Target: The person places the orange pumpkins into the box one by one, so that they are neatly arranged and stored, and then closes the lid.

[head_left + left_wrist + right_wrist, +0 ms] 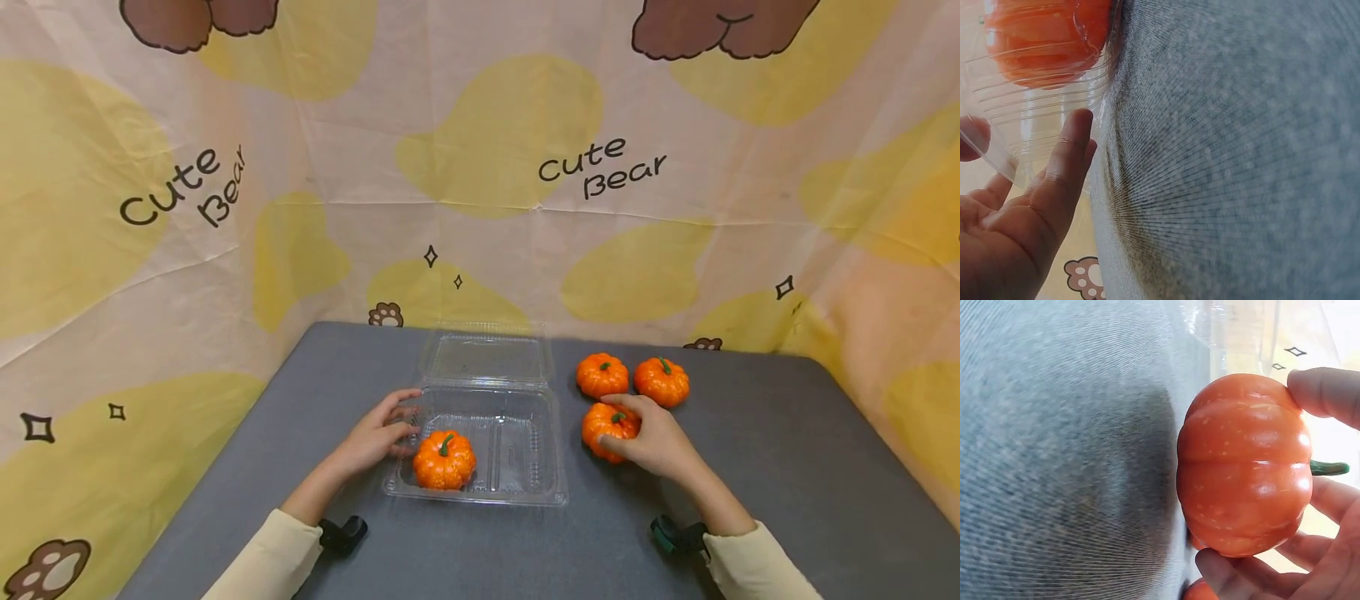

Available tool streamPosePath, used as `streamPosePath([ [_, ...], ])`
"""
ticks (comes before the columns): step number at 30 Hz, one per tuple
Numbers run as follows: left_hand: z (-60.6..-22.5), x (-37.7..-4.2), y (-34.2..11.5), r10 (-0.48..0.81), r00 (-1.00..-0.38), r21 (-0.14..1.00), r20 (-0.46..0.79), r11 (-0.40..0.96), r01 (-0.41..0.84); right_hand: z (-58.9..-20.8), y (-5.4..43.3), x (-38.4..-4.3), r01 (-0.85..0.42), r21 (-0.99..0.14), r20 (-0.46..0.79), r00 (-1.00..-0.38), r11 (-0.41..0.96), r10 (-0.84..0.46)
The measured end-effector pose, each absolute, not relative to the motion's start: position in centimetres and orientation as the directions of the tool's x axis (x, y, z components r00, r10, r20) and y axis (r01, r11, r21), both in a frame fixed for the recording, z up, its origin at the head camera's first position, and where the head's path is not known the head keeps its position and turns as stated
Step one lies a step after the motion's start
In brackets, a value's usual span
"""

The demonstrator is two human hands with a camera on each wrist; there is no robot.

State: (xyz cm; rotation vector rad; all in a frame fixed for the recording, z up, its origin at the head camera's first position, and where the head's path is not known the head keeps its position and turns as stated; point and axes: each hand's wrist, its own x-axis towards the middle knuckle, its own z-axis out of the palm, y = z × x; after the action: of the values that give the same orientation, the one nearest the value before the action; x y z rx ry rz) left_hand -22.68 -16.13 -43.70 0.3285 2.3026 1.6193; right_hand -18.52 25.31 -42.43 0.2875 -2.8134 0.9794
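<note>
My right hand [660,437] grips a small orange pumpkin [606,427] with a green stem, the thumb on its near left side and the fingers over its far side. In the right wrist view the thumb and fingertips press opposite sides of this pumpkin [1244,465], close over the table. A clear plastic clamshell box [525,498] stands left of it with its lid folded back. My left hand [375,437] rests against the box's left wall, fingers loosely extended. Another pumpkin [444,461] sits in the box's left half, close to that hand.
Two more pumpkins, one at the back left [602,375] and one at the back right [662,382], stand just behind the gripped one. The open lid [487,358] lies toward the grey table's [780,467] back edge. A printed cloth [480,167] hangs behind.
</note>
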Motion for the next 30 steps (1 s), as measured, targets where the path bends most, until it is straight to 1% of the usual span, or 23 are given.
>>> streamPosePath([
  [13, -43.9, -22.6, -16.2, 0.348, -0.929, 0.942, -0.123, 0.335, 0.001, -39.9, 24.2, -18.3, -0.258, -0.593, 0.227, -0.962, 0.763, -0.15],
  [19, -43.9, -22.5, -16.2, 0.35, -0.928, 0.942, -0.124, 0.335, 0.0, -38.8, 23.1, -18.6, -0.295, -0.607, 0.248, -0.952, 0.738, -0.177],
  [26, -43.9, -22.6, -16.2, 0.351, -0.929, 0.94, -0.115, 0.34, 0.013, -37.8, 21.3, -18.7, -0.349, -0.616, 0.254, -0.937, 0.707, -0.241],
  [30, -43.8, -22.6, -16.1, 0.356, -0.928, 0.942, -0.11, 0.336, 0.017, -37.4, 20.3, -18.6, -0.402, -0.601, 0.273, -0.915, 0.691, -0.295],
])
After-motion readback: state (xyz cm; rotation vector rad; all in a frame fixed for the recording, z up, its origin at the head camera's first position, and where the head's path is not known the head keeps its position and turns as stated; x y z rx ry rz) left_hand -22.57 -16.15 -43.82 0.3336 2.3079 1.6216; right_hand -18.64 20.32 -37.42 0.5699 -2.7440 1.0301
